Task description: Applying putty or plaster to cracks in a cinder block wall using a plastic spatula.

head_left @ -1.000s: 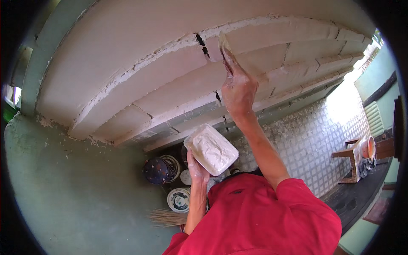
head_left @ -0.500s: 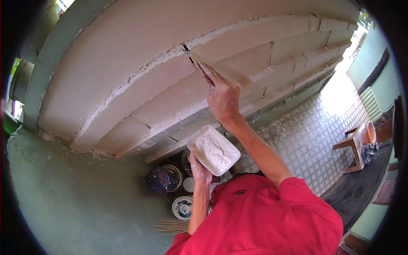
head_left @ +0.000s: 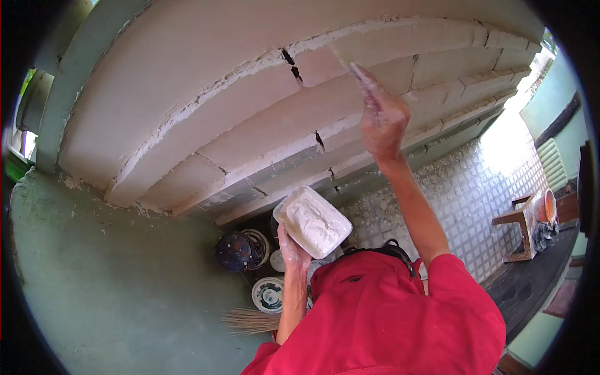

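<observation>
My left hand (head_left: 294,247) is closed on the side of a white rectangular plastic tub (head_left: 342,239), which tilts a little and holds thick white paste (head_left: 311,215). My right hand (head_left: 385,124) grips a thin putty knife (head_left: 347,60) whose blade is smeared by motion. That knife is raised beside a pale stepped ceiling moulding (head_left: 250,94), and I cannot tell whether the blade touches it. Dark cracks (head_left: 292,65) run across the top step, left of my right hand. White residue marks the fingers of both hands.
Below the tub stand a dark paint-spattered bucket (head_left: 234,251) and a white round lid or pail (head_left: 269,294), with a straw broom (head_left: 251,320) alongside. A wooden stool (head_left: 520,228) and an orange container (head_left: 550,206) are at the right on the tiled floor (head_left: 437,187). A green wall (head_left: 125,281) rises at left.
My right hand and the putty knife have moved right, away from the crack, which now shows fully. My left hand and the tub have hardly moved. The view has shifted slightly.
</observation>
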Demonstrator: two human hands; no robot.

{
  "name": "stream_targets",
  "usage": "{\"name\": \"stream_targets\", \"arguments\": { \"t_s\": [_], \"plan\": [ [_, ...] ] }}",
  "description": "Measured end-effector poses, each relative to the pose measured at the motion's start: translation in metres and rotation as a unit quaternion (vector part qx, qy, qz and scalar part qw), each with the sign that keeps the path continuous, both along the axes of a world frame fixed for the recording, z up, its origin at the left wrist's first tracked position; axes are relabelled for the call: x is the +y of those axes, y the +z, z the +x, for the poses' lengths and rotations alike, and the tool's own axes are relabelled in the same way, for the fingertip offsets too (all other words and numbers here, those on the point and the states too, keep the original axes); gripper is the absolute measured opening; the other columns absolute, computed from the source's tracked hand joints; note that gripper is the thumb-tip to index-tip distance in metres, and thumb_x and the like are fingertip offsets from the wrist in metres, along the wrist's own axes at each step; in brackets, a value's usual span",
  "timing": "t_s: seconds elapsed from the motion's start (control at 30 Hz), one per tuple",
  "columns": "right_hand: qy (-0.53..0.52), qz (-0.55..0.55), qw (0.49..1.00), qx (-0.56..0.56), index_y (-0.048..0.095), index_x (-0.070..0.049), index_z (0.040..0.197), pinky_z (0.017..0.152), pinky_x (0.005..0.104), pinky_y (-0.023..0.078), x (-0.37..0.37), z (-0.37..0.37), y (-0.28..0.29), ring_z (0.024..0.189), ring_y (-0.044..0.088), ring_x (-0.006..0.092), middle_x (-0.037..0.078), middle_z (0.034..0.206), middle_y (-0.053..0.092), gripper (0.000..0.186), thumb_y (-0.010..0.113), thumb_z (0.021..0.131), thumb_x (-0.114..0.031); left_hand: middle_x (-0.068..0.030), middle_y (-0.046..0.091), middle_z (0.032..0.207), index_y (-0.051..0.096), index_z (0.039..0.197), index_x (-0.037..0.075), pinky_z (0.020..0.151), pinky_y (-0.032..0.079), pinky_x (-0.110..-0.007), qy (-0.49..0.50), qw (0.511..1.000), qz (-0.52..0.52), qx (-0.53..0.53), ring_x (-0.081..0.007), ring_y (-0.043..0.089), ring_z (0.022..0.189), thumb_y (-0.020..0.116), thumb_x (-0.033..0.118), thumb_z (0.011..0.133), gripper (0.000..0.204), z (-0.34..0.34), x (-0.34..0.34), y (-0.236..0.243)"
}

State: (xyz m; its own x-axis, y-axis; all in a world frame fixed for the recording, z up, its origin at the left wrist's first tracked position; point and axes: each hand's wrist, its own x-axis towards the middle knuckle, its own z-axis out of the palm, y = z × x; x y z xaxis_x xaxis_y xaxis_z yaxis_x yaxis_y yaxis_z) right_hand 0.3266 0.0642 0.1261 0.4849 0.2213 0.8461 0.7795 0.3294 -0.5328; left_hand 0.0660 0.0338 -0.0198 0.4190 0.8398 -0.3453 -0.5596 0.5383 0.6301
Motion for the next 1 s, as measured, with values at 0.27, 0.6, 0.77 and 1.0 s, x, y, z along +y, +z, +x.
{"name": "stream_targets", "arguments": {
  "t_s": [0.27, 0.6, 0.77, 1.0],
  "plan": [
    [-0.151, -0.106, 0.949, -0.254, 0.07, -0.016, 0.119, 0.112, 0.0542, 0.027, 0.053, 0.021, -0.049, 0.128, 0.052, 0.024, 0.001, 0.13, 0.062, 0.05, 0.062, 0.073, 0.003, -0.0119, 0.047, 0.142, 0.037, 0.143, 0.006, 0.109, 0.039, -0.042, 0.002, 1.0, 0.002, 0.004, -0.0281, 0.049, 0.128, 0.04, 0.048, 0.099, 0.062, -0.008, 0.0, 0.001],
    [-0.141, -0.08, 0.952, -0.258, 0.07, -0.014, 0.119, 0.112, 0.056, 0.026, 0.023, 0.033, -0.052, 0.128, 0.053, 0.025, 0.003, 0.13, 0.063, 0.05, 0.062, 0.073, 0.004, -0.0115, 0.048, 0.141, 0.038, 0.143, 0.007, 0.108, 0.04, -0.043, 0.002, 1.0, -0.004, -0.026, -0.028, 0.05, 0.127, 0.041, 0.05, 0.098, 0.062, -0.024, 0.009, -0.004],
    [-0.174, -0.117, 0.933, -0.292, 0.07, -0.016, 0.118, 0.114, 0.0541, 0.024, 0.049, 0.048, -0.052, 0.128, 0.053, 0.0238, 0.0, 0.13, 0.063, 0.049, 0.062, 0.074, 0.002, -0.011, 0.049, 0.14, 0.039, 0.142, 0.007, 0.108, 0.04, -0.042, 0.007, 1.0, 0.0, 0.014, -0.0275, 0.05, 0.127, 0.04, 0.049, 0.098, 0.061, -0.017, 0.012, -0.004],
    [-0.135, -0.078, 0.945, -0.289, 0.072, -0.018, 0.115, 0.115, 0.0568, 0.021, 0.035, 0.056, -0.109, 0.127, 0.054, 0.0236, 0.001, 0.128, 0.064, 0.039, 0.064, 0.078, -0.006, -0.0113, 0.048, 0.141, 0.038, 0.143, 0.007, 0.108, 0.04, -0.042, 0.007, 1.0, -0.001, 0.013, -0.0278, 0.05, 0.127, 0.04, 0.049, 0.098, 0.061, -0.02, 0.009, -0.008]
  ]
}}
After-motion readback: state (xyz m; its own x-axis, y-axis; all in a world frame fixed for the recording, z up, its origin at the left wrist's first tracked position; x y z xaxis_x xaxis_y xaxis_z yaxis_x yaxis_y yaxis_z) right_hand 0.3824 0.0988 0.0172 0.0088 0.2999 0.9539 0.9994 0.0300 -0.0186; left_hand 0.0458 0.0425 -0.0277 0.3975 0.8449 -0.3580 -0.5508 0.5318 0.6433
